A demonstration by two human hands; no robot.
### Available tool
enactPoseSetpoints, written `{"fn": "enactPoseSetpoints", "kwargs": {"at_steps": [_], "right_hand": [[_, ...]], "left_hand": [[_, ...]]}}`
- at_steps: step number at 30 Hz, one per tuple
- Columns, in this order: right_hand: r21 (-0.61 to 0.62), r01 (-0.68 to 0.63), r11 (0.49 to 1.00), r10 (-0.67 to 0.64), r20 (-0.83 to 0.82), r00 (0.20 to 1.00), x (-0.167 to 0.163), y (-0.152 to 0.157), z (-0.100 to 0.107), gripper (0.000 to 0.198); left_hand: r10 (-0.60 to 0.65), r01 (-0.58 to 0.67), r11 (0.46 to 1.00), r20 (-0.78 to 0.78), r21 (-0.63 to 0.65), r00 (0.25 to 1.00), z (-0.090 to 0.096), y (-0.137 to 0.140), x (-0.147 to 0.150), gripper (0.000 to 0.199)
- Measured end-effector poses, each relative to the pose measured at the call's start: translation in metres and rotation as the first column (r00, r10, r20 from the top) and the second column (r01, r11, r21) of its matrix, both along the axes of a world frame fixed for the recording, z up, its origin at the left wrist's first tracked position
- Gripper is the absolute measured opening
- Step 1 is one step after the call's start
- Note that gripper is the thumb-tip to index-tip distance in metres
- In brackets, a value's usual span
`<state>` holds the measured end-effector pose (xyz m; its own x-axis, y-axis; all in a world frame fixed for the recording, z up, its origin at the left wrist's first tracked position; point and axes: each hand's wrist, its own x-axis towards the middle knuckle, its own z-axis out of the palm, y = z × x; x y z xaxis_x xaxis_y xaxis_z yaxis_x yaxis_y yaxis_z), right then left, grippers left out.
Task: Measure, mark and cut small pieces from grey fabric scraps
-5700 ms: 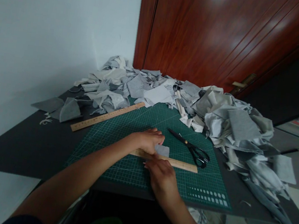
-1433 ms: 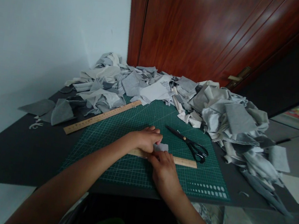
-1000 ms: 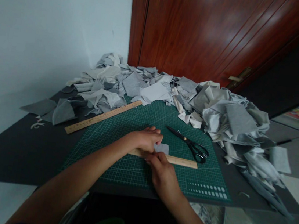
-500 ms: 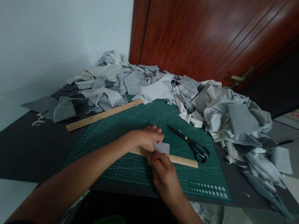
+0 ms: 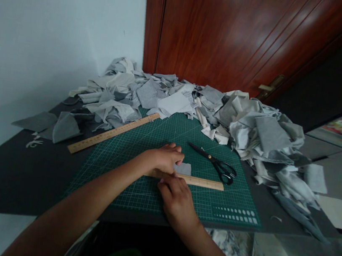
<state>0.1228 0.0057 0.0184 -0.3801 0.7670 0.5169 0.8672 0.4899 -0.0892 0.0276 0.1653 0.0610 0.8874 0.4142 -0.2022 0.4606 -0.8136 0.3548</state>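
A pale grey cloth piece (image 5: pixel 183 168) lies partly under a wooden ruler (image 5: pixel 206 183) on the green cutting mat (image 5: pixel 142 194). My left hand (image 5: pixel 166 160) presses down on the ruler and cloth with its fingers bent. Against the ruler's near edge, just below the left, sits my right hand (image 5: pixel 178 201). Its fingers are closed, and whatever is between the fingertips is hidden. To the right, black-handled scissors (image 5: pixel 214 161) rest on the mat with their blades pointing to the far left.
A second wooden ruler (image 5: pixel 113 134) lies slanted across the mat's left edge. Heaped grey and white cloth scraps (image 5: pixel 174 103) line the back, with another large heap (image 5: pixel 263 128) at right. Small white snippets (image 5: pixel 34 141) lie on the dark table (image 5: pixel 2 172). A wooden door (image 5: pixel 213 32) stands behind.
My right hand has slid a little left along the ruler's near edge. The left hand keeps its place on the ruler and cloth. The whole view has shifted slightly.
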Motion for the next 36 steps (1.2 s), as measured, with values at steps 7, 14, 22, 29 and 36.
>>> {"fn": "enactPoseSetpoints", "kwargs": {"at_steps": [7,14,22,29,36], "right_hand": [[-0.036,-0.044,0.998,0.046,0.05,0.998,0.012,-0.001,0.005,0.018],[-0.051,-0.043,0.998,0.049,0.11,0.993,0.024,-0.005,0.012,0.017],[-0.063,-0.076,0.995,0.086,0.17,0.982,0.035,-0.005,0.016,0.019],[-0.055,-0.178,0.982,0.183,0.103,0.978,0.035,0.005,0.01,0.018],[-0.095,-0.159,0.983,0.171,0.142,0.975,0.06,-0.002,0.014,0.025]], "left_hand": [[-0.008,0.008,1.0,-0.021,0.001,1.0,0.004,0.0,0.001,0.028],[-0.011,0.011,1.0,-0.019,0.008,1.0,0.002,0.0,0.001,0.027],[-0.006,0.006,1.0,0.002,0.005,1.0,0.003,-0.001,0.0,0.026],[-0.002,0.002,1.0,0.011,-0.007,1.0,0.002,0.0,0.0,0.023],[0.003,-0.003,1.0,0.002,-0.022,1.0,0.004,-0.002,0.0,0.031]]}}
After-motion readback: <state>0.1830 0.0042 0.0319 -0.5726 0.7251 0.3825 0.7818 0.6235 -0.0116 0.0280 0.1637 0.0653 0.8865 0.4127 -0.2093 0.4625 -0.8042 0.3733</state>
